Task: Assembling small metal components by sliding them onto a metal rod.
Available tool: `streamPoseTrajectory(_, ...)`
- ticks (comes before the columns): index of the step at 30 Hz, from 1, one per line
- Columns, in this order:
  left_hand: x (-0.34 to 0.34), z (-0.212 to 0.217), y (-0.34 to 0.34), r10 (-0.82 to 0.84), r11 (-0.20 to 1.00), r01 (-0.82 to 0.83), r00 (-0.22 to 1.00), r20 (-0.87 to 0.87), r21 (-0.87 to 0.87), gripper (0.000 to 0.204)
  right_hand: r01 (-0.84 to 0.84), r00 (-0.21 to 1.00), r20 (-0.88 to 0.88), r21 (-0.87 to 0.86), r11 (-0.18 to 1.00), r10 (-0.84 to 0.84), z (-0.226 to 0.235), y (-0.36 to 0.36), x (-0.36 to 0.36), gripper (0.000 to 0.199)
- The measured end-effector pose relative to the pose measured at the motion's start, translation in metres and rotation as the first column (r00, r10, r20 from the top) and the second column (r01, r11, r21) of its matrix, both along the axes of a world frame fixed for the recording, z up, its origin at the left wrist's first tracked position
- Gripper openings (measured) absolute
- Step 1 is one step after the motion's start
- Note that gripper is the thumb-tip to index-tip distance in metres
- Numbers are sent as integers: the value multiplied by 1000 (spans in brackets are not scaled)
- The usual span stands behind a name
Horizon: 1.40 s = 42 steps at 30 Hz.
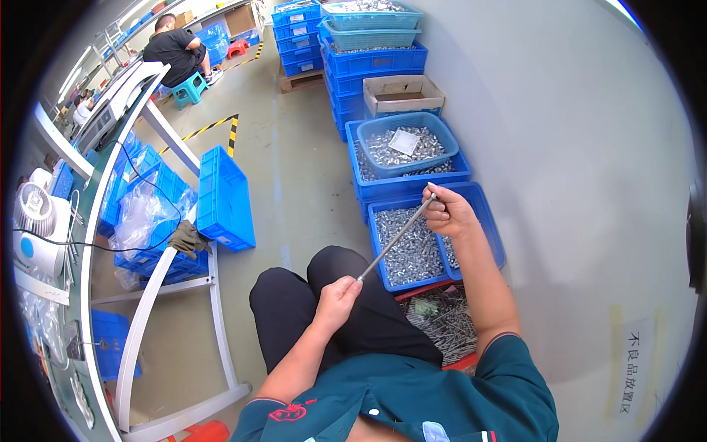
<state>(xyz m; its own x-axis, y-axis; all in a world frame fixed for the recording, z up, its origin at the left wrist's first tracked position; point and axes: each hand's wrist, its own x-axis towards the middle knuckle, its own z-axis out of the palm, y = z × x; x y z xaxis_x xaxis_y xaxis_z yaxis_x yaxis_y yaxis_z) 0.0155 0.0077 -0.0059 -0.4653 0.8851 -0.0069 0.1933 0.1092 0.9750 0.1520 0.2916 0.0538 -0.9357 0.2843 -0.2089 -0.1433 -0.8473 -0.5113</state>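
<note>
A slim grey metal rod (pixel 396 241) slants up to the right between my two hands, above my knees. My left hand (pixel 339 300) is closed round its lower end. Its upper end sits in the closed fingers of my right hand (pixel 451 212), where a small shiny tip shows; whether that is a separate part, I cannot tell. Under my right hand stands a blue bin (pixel 375 254) full of small silvery metal fittings (pixel 403 247). Closer to me, a red bin (pixel 462 362) holds many thin metal rods (pixel 448 324), partly hidden by my right arm and leg.
Beyond are a light-blue basket of metal parts (pixel 383 153), a cardboard box (pixel 403 87) and stacked blue crates (pixel 342 81) along the wall. Left stand a white-framed workbench (pixel 140 324), a fan (pixel 40 221) and an upright blue crate (pixel 221 199). Another person (pixel 173 51) sits far left.
</note>
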Motion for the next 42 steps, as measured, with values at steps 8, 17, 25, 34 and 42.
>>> streamPoseTrajectory(8,4,5,-1,27,1000,-27,994,-109,-3,21,10,998,-59,-105,994,-16,6,-10,2,26)
streamPoseTrajectory(17,1,6,3,-3,1000,5,998,67,-24,23,201,974,90,91,975,-209,6,-14,0,25)
streamPoseTrajectory(25,-7,1,3,-34,996,57,961,274,-74,23,224,973,23,169,960,-231,7,-20,-2,25)
streamPoseTrajectory(34,-7,-1,1,-32,998,47,967,254,-51,24,296,954,-10,223,929,-301,0,-23,-7,20)
streamPoseTrajectory(42,-2,12,4,-17,998,31,966,257,-53,25,310,950,-100,163,937,-297,-5,-27,-9,22)
